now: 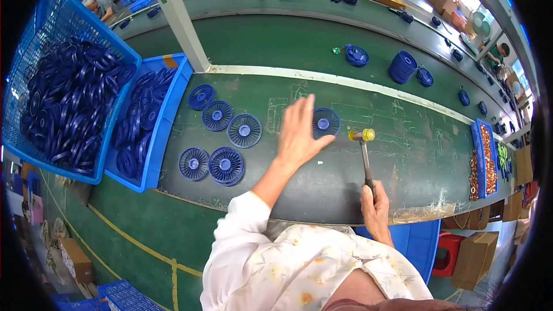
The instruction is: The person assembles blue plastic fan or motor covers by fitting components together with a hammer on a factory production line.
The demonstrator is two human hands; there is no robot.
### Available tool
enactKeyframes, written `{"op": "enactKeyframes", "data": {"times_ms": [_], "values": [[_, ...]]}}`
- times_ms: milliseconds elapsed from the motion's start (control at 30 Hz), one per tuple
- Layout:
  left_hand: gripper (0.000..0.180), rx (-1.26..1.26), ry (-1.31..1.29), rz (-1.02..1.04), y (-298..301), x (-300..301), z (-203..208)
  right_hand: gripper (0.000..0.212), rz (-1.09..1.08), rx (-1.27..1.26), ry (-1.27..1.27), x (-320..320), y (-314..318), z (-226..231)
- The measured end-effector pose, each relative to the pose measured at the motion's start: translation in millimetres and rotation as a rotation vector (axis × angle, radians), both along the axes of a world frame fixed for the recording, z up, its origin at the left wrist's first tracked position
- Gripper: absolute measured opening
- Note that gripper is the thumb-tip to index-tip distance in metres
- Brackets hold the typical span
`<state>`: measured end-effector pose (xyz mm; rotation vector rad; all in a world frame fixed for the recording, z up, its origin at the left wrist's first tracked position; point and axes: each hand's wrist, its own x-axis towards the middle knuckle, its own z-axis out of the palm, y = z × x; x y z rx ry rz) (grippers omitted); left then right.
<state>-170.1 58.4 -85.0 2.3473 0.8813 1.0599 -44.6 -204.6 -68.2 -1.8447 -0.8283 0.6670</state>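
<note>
My left hand [299, 131] hovers over the middle of the bench with its fingers stretched out and the thumb apart. Just right of it, partly hidden by the fingers and thumb, lies a round blue plastic fan grille [325, 122] with thin spokes. My right hand [377, 206] is closed round the dark handle of a mallet [365, 158]. The yellow-ended head of the mallet is up, to the right of that grille. Several similar grilles lie left of my left hand, among them a single grille [244, 131] and a small stack [226, 165].
A blue crate [124, 52] heaped with blue plastic rings and a blue bin [180, 83] with more parts stand at the left. A narrow blue tray [484, 158] holds copper-coloured pieces at the right. Beyond a white strip [322, 76] runs a green conveyor [259, 37] carrying blue parts.
</note>
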Motion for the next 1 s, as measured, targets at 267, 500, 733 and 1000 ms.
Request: {"op": "enactKeyframes", "data": {"times_ms": [267,500,733,1000], "values": [[0.102,0.014,0.39,0.524,7.2,-121.5,4.1,0.021,0.094,-0.024,-0.024,-8.0,14.0,4.2],[0.107,-0.216,0.231,0.102,-40.8,-94.1,8.7,0.017,0.317,0.124,-0.164,-25.3,41.3,30.3],[0.11,-0.284,0.196,0.048,-39.5,-93.2,1.4,0.022,0.48,-0.325,-0.443,-32.4,57.6,30.1],[0.111,-0.338,0.196,0.009,-38.4,-94.2,7.6,0.025,0.425,-0.236,-0.315,-41.5,54.6,38.4]]}}
